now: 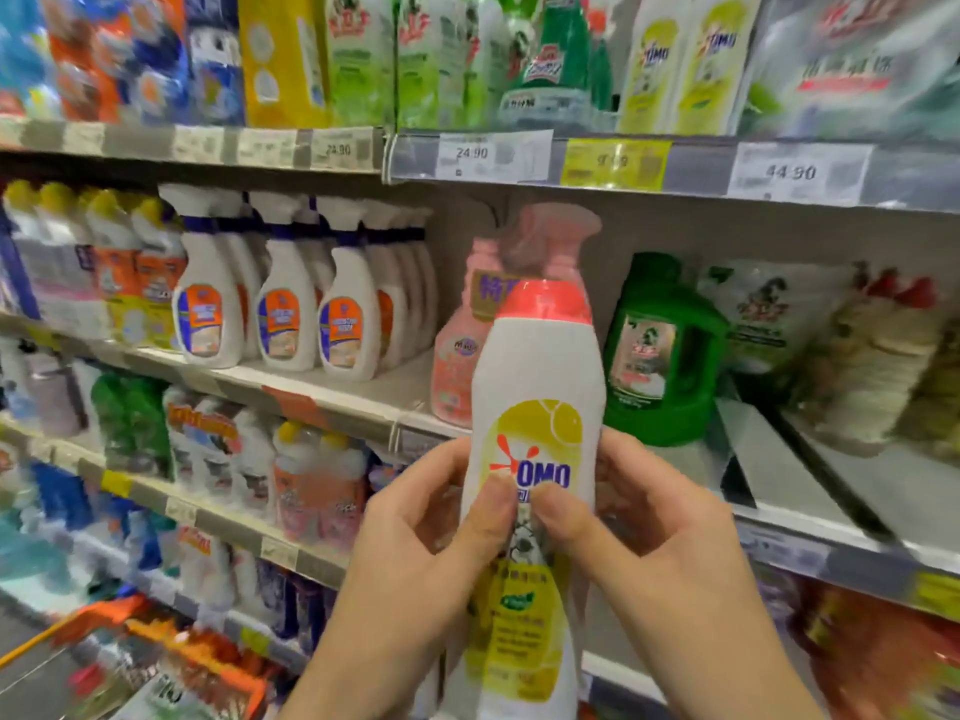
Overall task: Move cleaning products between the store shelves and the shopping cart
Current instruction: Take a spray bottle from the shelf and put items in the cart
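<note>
At lower left the cart [36, 644] is an orange blur, cut off by the frame. White spray bottles [208, 304] line the middle shelf [332, 402]. The left hand [415, 537] and right hand [660, 522] both grip the white bottle [535, 366] upright before that shelf, fingers [415, 480] curled round it and thumbs meeting on its label. Its base is cut off. It partly hides a pink bottle [457, 350]. A green jug [660, 356] stands right.

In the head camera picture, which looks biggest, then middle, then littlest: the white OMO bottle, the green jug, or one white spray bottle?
1. white OMO bottle, though closest to the camera, so unsure.
2. green jug.
3. white spray bottle, nearly as tall as the jug but slimmer.
</note>
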Motion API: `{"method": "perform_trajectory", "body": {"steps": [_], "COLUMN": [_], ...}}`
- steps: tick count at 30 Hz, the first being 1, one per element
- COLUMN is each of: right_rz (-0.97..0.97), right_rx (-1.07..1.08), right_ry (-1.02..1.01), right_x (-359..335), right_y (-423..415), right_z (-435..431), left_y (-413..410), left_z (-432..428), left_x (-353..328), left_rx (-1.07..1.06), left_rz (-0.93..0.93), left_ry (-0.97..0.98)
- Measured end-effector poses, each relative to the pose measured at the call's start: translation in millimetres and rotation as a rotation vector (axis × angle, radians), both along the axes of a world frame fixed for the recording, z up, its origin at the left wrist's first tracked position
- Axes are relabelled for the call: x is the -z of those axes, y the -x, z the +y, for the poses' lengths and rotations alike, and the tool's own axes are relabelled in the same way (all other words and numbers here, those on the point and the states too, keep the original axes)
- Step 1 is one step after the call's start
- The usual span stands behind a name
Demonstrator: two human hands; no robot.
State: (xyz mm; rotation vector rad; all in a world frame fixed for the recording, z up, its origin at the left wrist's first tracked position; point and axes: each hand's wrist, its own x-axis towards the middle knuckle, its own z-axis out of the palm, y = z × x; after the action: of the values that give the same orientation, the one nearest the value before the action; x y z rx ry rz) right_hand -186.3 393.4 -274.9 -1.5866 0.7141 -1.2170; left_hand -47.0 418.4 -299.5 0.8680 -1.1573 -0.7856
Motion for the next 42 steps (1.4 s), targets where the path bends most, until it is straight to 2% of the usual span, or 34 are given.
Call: {"method": "perform_trajectory", "body": {"steps": [5, 15, 23, 28, 33, 37, 42], "right_rz": [-0.008, -0.044, 0.088, 0.225, 0.335, 0.389, 0.568], "right_rx": [0.052, 0.149, 0.331, 0.348, 0.412, 0.427, 0.444], "right_ry": [0.083, 0.418, 0.686, 0.775, 0.792, 0.725, 0.595], "right_x": [-31, -122, -216, -281, -312, -320, -313], "right_y": [12, 1, -2, 8, 18, 23, 28], "right_z": [-22, -94, -142, -162, -190, -213, -230], "left_y": [8, -14, -22, -12, -4, 5, 4], "left_z": [-25, -122, -189, -212, -236, -256, -280], "left_x": [-34, -129, -227, -282, -310, -315, -301], "left_rx": [0.033, 0.246, 0.349, 0.339, 0.267, 0.202, 0.179], "left_rz": [-0.059, -0.158, -0.217, -0.249, -0.314, -0.326, -0.425], "left_ry": [0.073, 0.29, 0.483, 0.544, 0.542, 0.5, 0.377]}}
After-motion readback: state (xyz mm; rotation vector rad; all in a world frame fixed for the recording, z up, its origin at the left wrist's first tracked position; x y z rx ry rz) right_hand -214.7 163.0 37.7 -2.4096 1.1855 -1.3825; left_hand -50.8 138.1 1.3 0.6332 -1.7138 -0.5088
